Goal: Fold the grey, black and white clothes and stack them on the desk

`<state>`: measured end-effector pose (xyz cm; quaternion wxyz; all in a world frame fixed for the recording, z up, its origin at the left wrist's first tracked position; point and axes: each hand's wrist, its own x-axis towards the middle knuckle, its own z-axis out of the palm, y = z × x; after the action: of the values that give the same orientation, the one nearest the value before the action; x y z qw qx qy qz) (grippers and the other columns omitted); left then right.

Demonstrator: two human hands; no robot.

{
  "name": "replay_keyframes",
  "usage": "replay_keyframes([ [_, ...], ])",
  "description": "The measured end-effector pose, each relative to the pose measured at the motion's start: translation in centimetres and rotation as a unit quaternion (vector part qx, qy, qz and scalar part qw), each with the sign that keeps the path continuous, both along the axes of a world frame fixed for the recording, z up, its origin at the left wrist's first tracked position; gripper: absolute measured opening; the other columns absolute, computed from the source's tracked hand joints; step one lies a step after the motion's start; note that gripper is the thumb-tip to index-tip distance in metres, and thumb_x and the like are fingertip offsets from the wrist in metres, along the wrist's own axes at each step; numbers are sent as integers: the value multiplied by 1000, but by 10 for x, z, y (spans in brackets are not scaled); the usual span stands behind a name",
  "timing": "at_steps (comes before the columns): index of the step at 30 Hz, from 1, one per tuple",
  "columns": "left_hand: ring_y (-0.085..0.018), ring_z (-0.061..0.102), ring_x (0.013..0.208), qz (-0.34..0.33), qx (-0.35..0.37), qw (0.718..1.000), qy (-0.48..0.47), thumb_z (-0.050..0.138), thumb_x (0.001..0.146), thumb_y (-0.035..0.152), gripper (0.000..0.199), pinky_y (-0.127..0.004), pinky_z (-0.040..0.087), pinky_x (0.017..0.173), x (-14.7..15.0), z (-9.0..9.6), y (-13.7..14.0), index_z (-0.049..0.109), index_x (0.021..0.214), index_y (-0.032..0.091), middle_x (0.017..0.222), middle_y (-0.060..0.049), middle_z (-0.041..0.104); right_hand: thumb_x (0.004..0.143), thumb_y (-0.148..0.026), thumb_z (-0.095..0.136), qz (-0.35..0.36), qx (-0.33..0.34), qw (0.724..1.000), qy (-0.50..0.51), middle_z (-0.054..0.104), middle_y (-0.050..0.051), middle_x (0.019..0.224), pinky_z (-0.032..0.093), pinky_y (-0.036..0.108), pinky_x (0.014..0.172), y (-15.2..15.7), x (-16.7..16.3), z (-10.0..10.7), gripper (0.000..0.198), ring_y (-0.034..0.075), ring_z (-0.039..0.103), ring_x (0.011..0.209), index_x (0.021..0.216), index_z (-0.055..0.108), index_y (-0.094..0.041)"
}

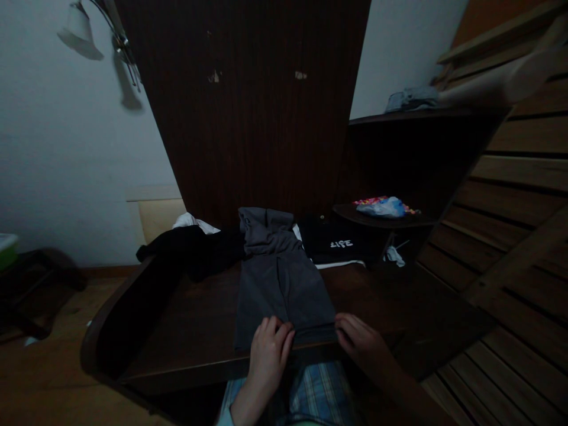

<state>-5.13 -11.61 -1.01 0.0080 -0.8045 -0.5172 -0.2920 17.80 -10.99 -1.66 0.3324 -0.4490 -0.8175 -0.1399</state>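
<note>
Apparently the step in hand is straightening: the gray garment [297, 287] lies on the counter [195, 325], the left hand [268, 348] pinching its near edge, the right hand [358, 338] its near right corner. The next move probably calls for drawing that edge evenly taut.
</note>
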Motion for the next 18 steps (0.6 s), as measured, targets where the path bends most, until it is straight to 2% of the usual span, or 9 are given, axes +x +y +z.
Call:
replay_keyframes([
  [7, -17, 50, 77, 7, -21, 1000, 14, 39, 87, 22, 24, -30, 42, 70, 1, 1, -1, 62, 95, 24, 81, -3, 55, 79, -11, 35, -10, -5, 998, 59, 67, 1, 79, 52, 23, 64, -5, 2, -6, 19, 13, 65, 70, 78, 49, -23],
  [13, -19, 50, 85, -7, -52, 997, 61, 52, 81, 29, 22, -33, 42, 75, -1, 5, -3, 58, 102, 26, 89, -3, 54, 80, -12, 35, -27, -15, 998, 63, 65, 1, 74, 50, 23, 59, -4, 0, -4, 19, 13, 64, 66, 83, 51, -22],
  [15, -20, 49, 87, -21, -61, 994, 84, 54, 80, 29, 23, -34, 42, 77, -2, 7, -4, 57, 103, 25, 91, -3, 54, 78, -10, 36, -11, -32, 998, 47, 64, 1, 72, 48, 24, 58, -6, 0, 0, 20, 13, 62, 66, 81, 52, -22],
  [18, -21, 48, 91, -48, -71, 989, 116, 57, 77, 26, 29, -34, 42, 78, -4, 9, -8, 54, 106, 25, 97, -3, 53, 71, -7, 37, 19, -99, 994, 32, 59, 2, 69, 45, 24, 56, -13, 1, 9, 20, 14, 57, 66, 72, 50, -21],
])
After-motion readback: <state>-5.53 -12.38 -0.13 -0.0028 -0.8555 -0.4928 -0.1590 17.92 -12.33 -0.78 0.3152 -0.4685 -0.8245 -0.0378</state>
